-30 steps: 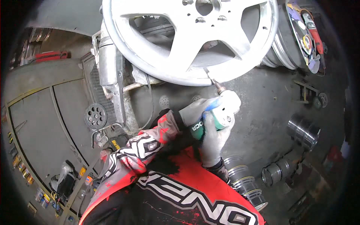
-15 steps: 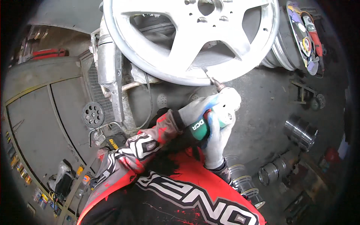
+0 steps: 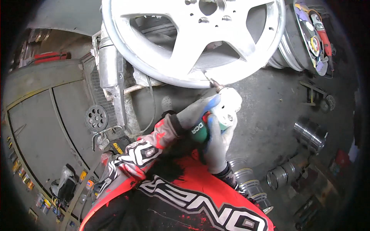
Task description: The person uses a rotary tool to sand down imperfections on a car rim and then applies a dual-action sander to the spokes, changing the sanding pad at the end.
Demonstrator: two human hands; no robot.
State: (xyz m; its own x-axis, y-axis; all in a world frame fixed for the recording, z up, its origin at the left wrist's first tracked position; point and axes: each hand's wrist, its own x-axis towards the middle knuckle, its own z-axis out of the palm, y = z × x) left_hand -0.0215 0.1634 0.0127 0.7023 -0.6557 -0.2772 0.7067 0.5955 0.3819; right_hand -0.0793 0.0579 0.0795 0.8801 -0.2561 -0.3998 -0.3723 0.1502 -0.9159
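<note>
Presumably for steadiness, the left hand (image 3: 195, 112) and right hand (image 3: 217, 148) both had gloved fingers clamped around the green power tool (image 3: 200, 134), its bit (image 3: 213, 82) angled at the white wheel (image 3: 188, 48)'s near rim, contact unclear.

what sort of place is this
Probably a wheel repair workshop: a pale spoked wheel is in front of the person, shiny metal rims are on the floor, and a red power tool is at the right.

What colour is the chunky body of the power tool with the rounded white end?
Its chunky body is green, showing best in the head view.
</note>
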